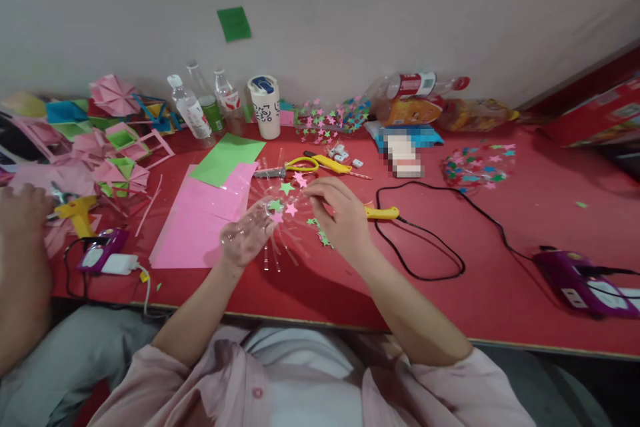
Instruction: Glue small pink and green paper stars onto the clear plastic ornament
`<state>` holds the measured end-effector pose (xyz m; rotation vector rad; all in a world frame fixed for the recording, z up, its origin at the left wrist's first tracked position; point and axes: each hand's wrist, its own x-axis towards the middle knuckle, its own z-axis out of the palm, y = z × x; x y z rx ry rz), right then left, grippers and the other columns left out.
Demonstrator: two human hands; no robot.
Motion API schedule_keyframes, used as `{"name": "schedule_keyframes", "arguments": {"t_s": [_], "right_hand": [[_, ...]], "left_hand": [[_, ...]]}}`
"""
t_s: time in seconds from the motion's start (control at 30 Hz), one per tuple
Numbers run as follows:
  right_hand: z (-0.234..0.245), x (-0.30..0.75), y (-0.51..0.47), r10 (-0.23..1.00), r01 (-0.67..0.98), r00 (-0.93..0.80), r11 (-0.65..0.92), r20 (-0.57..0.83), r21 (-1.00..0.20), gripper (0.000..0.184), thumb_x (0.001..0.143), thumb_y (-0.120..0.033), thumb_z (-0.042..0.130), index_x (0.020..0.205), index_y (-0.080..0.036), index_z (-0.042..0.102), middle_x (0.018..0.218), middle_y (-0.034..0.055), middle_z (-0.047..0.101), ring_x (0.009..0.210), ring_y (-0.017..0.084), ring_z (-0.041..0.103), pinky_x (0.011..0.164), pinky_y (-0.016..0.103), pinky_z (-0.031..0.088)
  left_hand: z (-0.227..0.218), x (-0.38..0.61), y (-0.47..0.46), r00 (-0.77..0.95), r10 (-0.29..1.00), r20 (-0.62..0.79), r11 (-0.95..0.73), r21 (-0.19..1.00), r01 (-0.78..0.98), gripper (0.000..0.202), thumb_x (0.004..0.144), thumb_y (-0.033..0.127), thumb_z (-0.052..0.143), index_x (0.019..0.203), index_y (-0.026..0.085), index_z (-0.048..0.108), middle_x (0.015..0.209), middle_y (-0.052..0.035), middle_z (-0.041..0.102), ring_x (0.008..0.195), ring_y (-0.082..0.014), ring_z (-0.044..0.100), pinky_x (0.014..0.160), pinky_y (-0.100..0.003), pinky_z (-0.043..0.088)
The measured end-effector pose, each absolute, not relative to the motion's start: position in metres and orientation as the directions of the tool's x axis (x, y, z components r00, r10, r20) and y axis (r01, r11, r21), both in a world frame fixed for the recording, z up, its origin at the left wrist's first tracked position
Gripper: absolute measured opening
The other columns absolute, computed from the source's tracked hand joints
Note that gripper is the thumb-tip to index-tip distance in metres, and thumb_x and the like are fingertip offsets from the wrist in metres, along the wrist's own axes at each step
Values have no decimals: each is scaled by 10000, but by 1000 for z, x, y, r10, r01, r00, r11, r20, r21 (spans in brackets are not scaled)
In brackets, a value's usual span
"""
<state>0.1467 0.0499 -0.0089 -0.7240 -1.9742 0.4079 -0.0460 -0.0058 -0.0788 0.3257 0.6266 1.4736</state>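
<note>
Your left hand: wrapped around a clear plastic bottle piece [235, 236], your left hand [250, 243] holding it above the red surface [425, 307] in front of you.
Bottle piece: tilted, its cut end fanning out into thin clear strips [266, 259] between your two hands.
Stars on the strips: pink and green, among them a green star [286, 188] and a pink star [291, 210].
Your right hand: your right hand [345, 217] has thumb and forefinger brought together at the edge of the fan, near the stars; you cannot tell from here whether they grip anything.
Loose stars: a small green cluster [324, 236] on the surface, just beside your right hand.
Cutting tools: scissors with yellow handles [303, 165] beyond the fan, and a yellow utility knife [331, 163] beside them.
Corded tool: a yellow handle [383, 213], partly behind your right hand, with a black cord [425, 279] looping to your right.
Paper: a pink sheet [185, 233] to your left, partly under a green sheet [227, 159].
Starred pieces: one clear piece covered in stars [480, 170] well to your right, another [330, 121] near the wall.
Back row: clear bottles [193, 113] and a white cup [266, 113], upright.
Neighbour: another person's hand [23, 210] at your far left, near a yellow glue gun [80, 215].
</note>
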Motion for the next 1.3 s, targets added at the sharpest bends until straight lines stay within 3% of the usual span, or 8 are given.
{"name": "schedule_keyframes", "arguments": {"t_s": [0.1,0.23,0.43,0.53,0.63,0.73,0.93,1.3], "right_hand": [[-6,147,53,626,292,-383,779,679,-554,227,861,-47,470,898,-208,624,930,37,675,917,152,638,807,315,528],[-4,143,58,599,269,-423,799,680,-537,232,856,-38,468,898,-199,629,965,51,671,959,152,629,849,327,518],[6,148,79,576,266,-393,818,717,-510,198,879,-102,471,867,-216,632,941,34,662,923,156,626,812,326,518],[1,156,102,674,426,-310,729,671,-535,173,897,-157,461,918,-214,622,1031,52,639,980,168,609,723,282,526],[-18,154,131,782,702,-407,599,472,-386,263,932,-138,358,1016,-168,605,1113,99,615,1023,177,593,749,290,528],[-44,136,156,770,728,-566,634,294,-261,154,918,-192,503,970,-137,637,1007,88,655,951,172,620,860,333,518],[-72,97,182,774,775,-632,632,22,5,375,909,-371,573,1214,-155,549,1221,95,580,1043,205,600,878,417,525],[-77,86,192,813,783,-580,575,-57,237,366,912,-371,567,1214,-166,548,1218,85,582,1040,202,601,873,420,527]], "left_hand": [[-76,-49,-6,0,963,-271,152,541,-827,375,679,445,629,935,173,665,1019,-107,709,1065,-271,644,944,-397,528],[-79,-47,5,-67,924,-376,160,540,-827,113,767,190,578,862,185,639,868,-44,726,884,-179,701,877,-322,560],[-75,-47,39,-100,942,-319,103,562,-821,173,793,67,515,863,164,639,865,-46,730,806,-147,699,810,-275,566],[-72,-49,53,-130,952,-276,55,574,-817,166,789,57,525,861,155,638,888,-58,726,850,-157,696,798,-263,560],[-78,-51,58,-169,951,-258,12,577,-816,146,776,43,547,818,159,626,874,-47,721,881,-152,690,842,-270,546],[-86,-55,57,-197,947,-253,-16,577,-817,120,758,41,569,760,154,611,849,-47,716,880,-156,688,858,-282,535],[-85,-64,57,-211,954,-211,-56,569,-820,104,701,78,626,700,168,573,804,-30,696,835,-149,685,825,-271,534],[-76,-69,50,-242,952,-189,-88,585,-806,299,638,52,669,883,218,620,908,-9,698,752,-111,659,671,-200,515]]}}
